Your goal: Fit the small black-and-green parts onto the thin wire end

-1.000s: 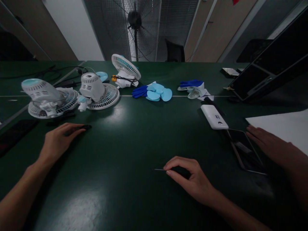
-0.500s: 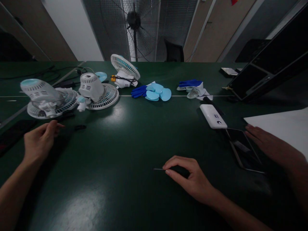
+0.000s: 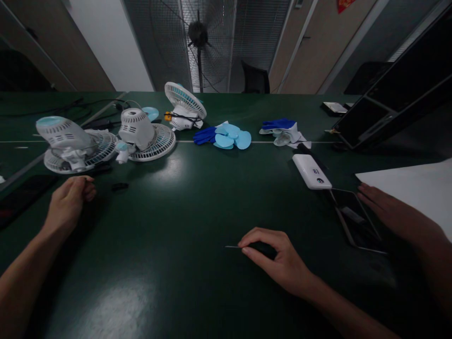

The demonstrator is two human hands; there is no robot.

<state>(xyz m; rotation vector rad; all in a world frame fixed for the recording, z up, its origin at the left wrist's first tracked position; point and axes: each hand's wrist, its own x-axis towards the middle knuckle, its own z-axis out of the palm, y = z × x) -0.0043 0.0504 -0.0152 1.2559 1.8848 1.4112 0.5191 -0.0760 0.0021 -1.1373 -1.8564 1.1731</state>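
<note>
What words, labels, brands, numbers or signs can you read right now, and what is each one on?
None reads clearly enough to quote.
White rounded rectangular device: short dark marking, too blurred.
Red sign, cut off at the top: yellowish marks, illegible.
Small black box with pale top: too small to read.

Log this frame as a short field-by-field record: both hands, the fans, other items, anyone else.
left hand: near a small black piece; grip contents unclear
right hand: holding a black-handled tool, metal shaft pointing left
tabletop fans: three, white
table middle, far side: light-blue fan blade beside a blue glove
co-worker's hand: at the right, beside a white sheet
</note>
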